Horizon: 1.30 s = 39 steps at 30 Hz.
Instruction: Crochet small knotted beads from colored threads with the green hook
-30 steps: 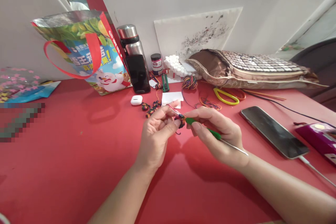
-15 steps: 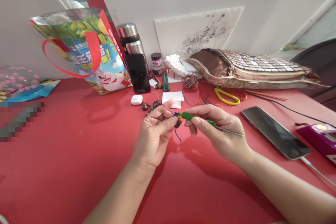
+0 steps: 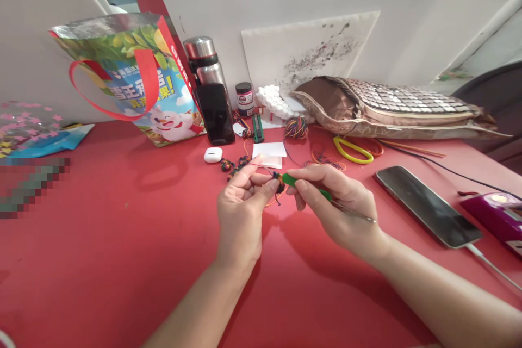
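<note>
Red tabletop (image 3: 122, 261), pale wall (image 3: 212, 0) behind. Head cam: L hand (image 3: 240, 209) pinches multicolour yarn piece (image 3: 279, 184) btwn hands, over table; R hand (image 3: 340, 204) grips green-handled tool (image 3: 289, 179), green end by yarn, metal end twd wrist.

Cordwork (image 3: 280, 184) left of tool (image 3: 289, 179), perhaps touching

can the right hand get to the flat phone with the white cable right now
Probably yes: the phone lies to the right of the right hand, with nothing visible between them. That hand grips a green-handled tool, though, so it might need to set that down first.
</note>
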Available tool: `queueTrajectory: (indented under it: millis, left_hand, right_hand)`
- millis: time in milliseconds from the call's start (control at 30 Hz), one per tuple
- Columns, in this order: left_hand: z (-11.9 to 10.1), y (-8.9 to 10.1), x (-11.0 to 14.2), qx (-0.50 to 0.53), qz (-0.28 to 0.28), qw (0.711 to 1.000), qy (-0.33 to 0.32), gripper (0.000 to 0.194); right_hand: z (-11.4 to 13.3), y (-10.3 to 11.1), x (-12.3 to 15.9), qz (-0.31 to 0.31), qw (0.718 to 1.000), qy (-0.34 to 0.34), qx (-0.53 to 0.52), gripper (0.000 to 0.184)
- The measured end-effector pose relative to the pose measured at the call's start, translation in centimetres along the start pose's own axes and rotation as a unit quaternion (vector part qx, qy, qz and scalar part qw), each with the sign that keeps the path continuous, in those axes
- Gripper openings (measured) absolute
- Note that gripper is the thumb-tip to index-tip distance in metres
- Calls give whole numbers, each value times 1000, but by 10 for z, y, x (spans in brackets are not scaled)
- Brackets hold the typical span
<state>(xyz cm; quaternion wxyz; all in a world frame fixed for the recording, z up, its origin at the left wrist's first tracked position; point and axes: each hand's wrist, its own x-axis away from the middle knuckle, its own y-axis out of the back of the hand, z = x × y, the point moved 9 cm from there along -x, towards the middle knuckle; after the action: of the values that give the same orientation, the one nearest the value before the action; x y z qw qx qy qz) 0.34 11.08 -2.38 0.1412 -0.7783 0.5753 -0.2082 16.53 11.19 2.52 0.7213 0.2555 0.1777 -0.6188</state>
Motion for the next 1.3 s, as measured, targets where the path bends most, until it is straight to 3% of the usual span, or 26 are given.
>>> queueTrajectory:
  millis: [200, 400, 567, 1300]
  left_hand:
    - [3, -6, -2, 35, 12, 999, 26, 40]
    - [0, -10, -8, 76, 73, 993, 49, 37]
    - [-1, -9, -8, 85, 74, 992, 58, 38]
    - [-6, -1, -12, 59, 58, 995, 47, 39]
  right_hand:
    - [1, -5, 5, -11, 998, 34, 55, 19]
    - [-18, -5, 4, -36, 986, -70, -148, 9]
    - [-31, -6, 2, -31, 963, -134, -230, 18]
    - [-35, 13, -3, -26, 971, -137, -193, 18]
